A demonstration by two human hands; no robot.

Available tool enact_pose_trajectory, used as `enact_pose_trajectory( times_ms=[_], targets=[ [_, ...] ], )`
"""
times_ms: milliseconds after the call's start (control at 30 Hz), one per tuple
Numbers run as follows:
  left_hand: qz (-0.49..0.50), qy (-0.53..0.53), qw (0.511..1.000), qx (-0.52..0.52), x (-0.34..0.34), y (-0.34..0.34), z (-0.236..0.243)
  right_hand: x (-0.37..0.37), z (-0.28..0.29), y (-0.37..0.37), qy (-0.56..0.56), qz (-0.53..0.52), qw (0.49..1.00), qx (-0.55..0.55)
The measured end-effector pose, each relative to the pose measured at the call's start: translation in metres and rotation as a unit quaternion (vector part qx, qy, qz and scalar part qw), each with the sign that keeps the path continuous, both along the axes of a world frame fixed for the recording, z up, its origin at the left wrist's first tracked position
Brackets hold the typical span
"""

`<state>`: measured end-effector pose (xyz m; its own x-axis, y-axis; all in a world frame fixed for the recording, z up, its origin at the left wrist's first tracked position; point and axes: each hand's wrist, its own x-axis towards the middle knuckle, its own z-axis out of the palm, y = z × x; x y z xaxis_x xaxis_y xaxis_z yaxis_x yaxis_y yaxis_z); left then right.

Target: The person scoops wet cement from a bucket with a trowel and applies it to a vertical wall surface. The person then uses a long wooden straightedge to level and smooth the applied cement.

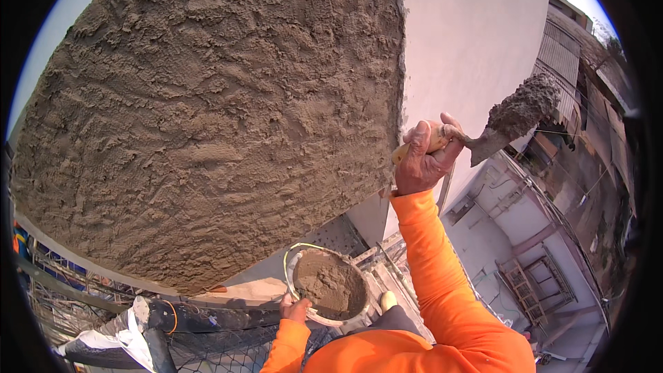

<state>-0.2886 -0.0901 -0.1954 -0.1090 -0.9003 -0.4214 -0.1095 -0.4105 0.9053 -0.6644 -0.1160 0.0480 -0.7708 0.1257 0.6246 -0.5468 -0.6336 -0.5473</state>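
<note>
My right grip [427, 160] is closed around the handle of a trowel [485, 146], right of centre in the frame, with fingers and thumb wrapped well round it. The blade points toward the upper right and carries a heap of wet mortar [525, 107]. I judge that I keep so firm a hold because the load sits out at the far end and would twist a loose handle.

My left grip [295, 309] is low in the frame, nearly shut over the left side of the rim of a bucket [338, 322]. It probably steadies the bucket, which stands at lower centre close to my body, handy for scooping. Grey-brown mortar [328, 287] lies inside, its surface uneven, and a yellow-green handle [287, 257] runs along the bucket's upper left edge.

The rough mortar coat [207, 117] fills the upper left and centre, ending in a ragged edge beside a smooth pale wall face [469, 27] at upper right. The trowel is clear of both surfaces, I think so that its heap does not get knocked off. Planks [395, 275] show just right of the bucket.
</note>
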Motion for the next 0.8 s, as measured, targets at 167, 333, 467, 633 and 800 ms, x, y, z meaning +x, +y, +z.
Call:
enact_pose_trajectory(
  times_ms=[167,333,467,633,800],
  targets=[
    [0.045,0.074,0.996,0.014,0.027,0.011,0.011,0.033,0.002,-0.103,-0.037,-0.093,0.911,0.4],
    [0.053,0.119,0.991,-0.019,0.036,0.009,0.01,0.187,-0.165,0.043,0.233,0.395,0.635,0.621],
    [-0.004,0.072,0.997,-0.037,0.038,0.007,0.002,0.172,-0.233,0.155,0.139,0.415,0.612,0.659],
    [-0.108,-0.099,0.984,-0.1,0.029,0.008,0.01,0.111,-0.256,0.183,0.179,0.359,0.373,0.837],
    [-0.169,-0.061,0.975,-0.131,-0.002,0.02,0.033,0.17,-0.31,0.14,0.111,0.447,0.306,0.833]
  ],
)
